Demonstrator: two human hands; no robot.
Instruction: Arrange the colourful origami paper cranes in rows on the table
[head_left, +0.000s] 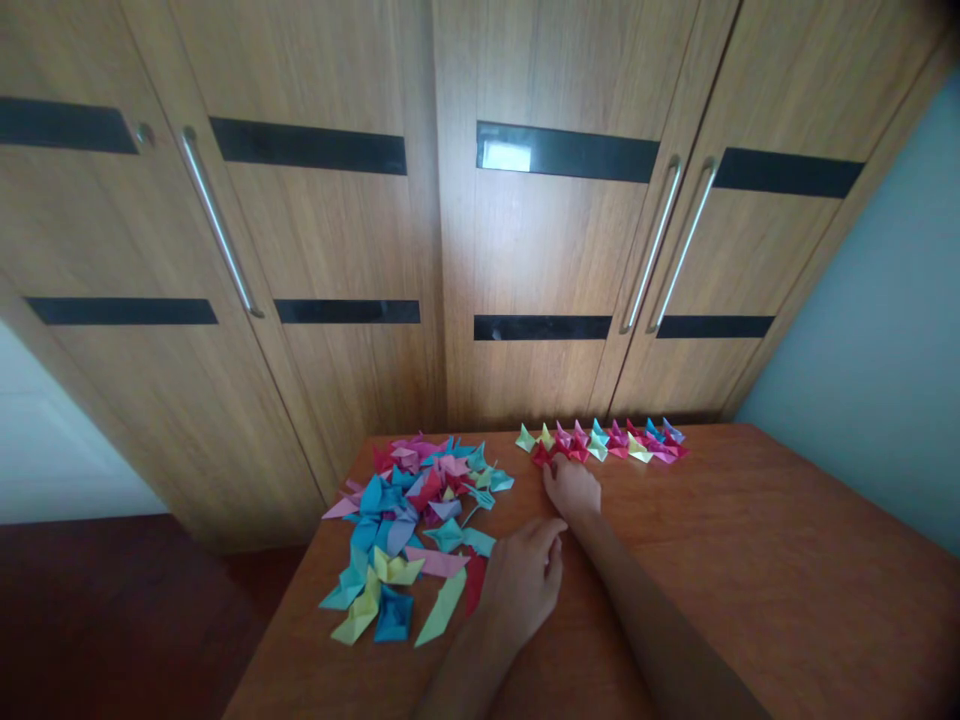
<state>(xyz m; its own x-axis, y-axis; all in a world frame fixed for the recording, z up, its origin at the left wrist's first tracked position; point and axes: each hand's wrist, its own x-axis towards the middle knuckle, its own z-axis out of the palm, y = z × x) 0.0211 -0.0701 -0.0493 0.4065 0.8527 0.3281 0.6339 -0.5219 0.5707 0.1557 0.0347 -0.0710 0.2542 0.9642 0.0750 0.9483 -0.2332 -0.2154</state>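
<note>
My right hand (574, 488) reaches to the left end of the front row, its fingers closed on a red paper boat (541, 455) that they partly hide. Folded paper boats stand in two rows along the back of the table, among them a pale green boat (526, 438) and a yellow boat (640, 449). Nearer to me, my left hand (525, 570) hovers beside the loose pile of folded paper (405, 500), fingers loosely bent and apart, with nothing visible in them. Below its wrist side lie a red piece (475, 582) and a light green strip (442, 607).
The brown wooden table (750, 560) extends to the right. Behind it stands a wooden wardrobe (525, 250) with metal handles and dark panels. A pale blue wall (877, 350) borders the right side, and the table's left edge drops to a dark red floor (150, 610).
</note>
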